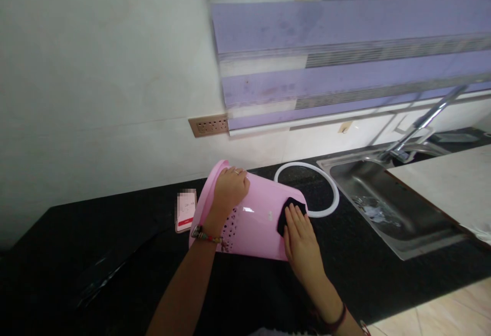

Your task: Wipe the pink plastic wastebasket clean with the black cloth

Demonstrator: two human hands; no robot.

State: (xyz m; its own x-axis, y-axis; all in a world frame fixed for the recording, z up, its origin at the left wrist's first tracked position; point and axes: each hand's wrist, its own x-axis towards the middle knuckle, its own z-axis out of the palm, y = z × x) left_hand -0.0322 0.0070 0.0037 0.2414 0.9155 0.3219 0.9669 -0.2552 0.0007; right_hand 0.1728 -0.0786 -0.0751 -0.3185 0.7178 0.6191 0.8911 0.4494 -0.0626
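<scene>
A pink plastic bin [261, 205] lies on its side on the black countertop, its wide rimmed end to the left and small dark holes in its wall. My left hand [232, 187] rests on top near the rim, fingers curled and closed against it. Toward the narrower end, my right hand [301, 236] holds a black cloth [283, 218] pressed to the wall, fingers long and close together over it. A white ring [333, 193] lies just behind the bin's right end, apart from both hands.
A phone [186, 210] with a lit screen lies left of the bin. On the right are a steel sink [383, 208] with a faucet [425, 121] and a pale board [452, 182] partly over it. A wall socket [209, 126] and a purple striped blind [307, 24] are behind.
</scene>
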